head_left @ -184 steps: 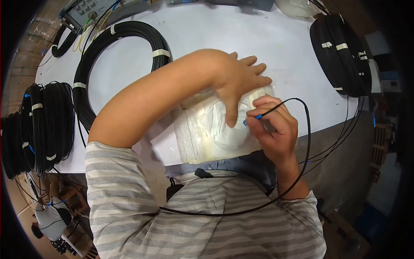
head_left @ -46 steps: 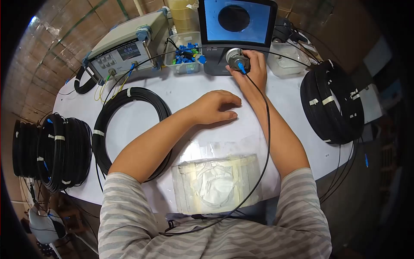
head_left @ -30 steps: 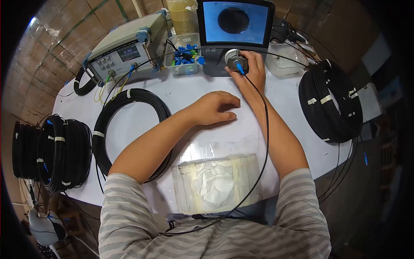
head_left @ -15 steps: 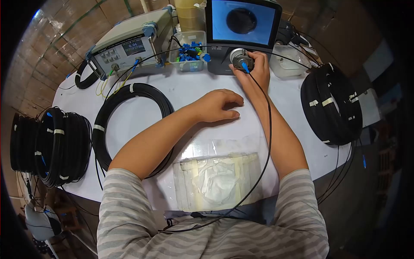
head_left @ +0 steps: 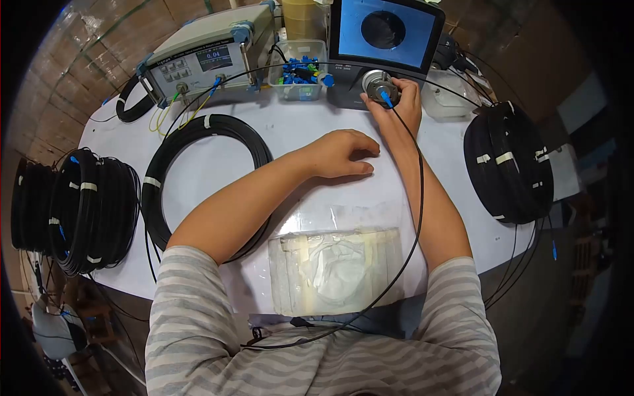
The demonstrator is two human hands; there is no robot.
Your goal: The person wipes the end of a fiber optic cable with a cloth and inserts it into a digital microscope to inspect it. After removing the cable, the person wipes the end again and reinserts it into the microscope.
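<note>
My right hand (head_left: 403, 109) is wrapped round the round metal port (head_left: 379, 84) on the front of the dark monitor unit. A blue connector (head_left: 386, 99) sits in that port, and a black cable (head_left: 421, 191) runs from it down to my lap. The screen (head_left: 382, 32) shows a dark disc on blue. My left hand (head_left: 343, 153) rests on the white table (head_left: 310, 122), fingers apart and slightly curled, holding nothing. Nearer to me lies a clear-covered pad with white material (head_left: 335, 272).
Black cable coils lie left (head_left: 99, 211), centre-left (head_left: 155, 191) and right (head_left: 508, 162). Behind are a grey tester (head_left: 198, 63) reading 0.04, a clear box of blue connectors (head_left: 300, 74) and another clear container (head_left: 449, 99).
The view has shifted a little, so the monitor and hands appear slightly further right and higher. The dark disc on the screen looks somewhat different. Both hands keep much the same pose.
</note>
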